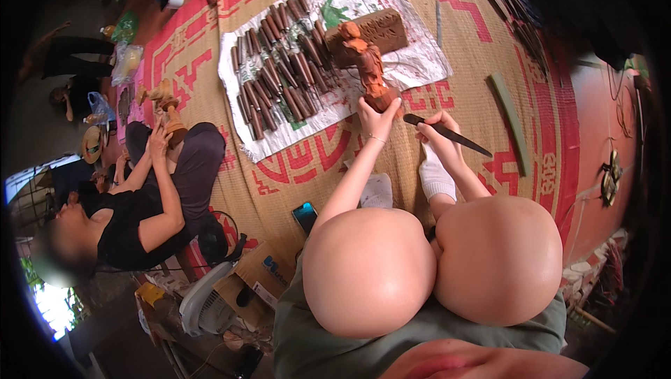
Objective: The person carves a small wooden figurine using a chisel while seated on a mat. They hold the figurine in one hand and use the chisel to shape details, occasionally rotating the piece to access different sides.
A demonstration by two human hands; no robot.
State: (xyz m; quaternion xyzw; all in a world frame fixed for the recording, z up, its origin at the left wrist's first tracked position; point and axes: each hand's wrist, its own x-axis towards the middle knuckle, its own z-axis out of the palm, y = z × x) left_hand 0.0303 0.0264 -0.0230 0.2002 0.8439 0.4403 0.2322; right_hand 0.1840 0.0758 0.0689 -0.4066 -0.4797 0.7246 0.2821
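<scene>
My left hand (377, 119) is closed around the base of a reddish-brown carved wooden figurine (370, 68). The figure tilts away from me, its head toward the far side. In my right hand (443, 134) is a dark, flat, tapering tool (458, 139), perhaps a file. Its broad end points left, close to the figurine's base but apart from it; the narrow end points right. Beyond the figurine, a carved wooden block (391, 32) lies on a white cloth (412, 64). Many wooden-handled carving chisels (279, 71) lie in rows on that cloth, left of the figurine.
A patterned straw mat (272, 180) covers the floor. To the right lies a long greenish strip (509, 124). By my left foot is a phone (305, 215), with a cardboard box (262, 271) and a fan (206, 302) nearer. A co-worker (133, 215) sits at left holding a wooden carving.
</scene>
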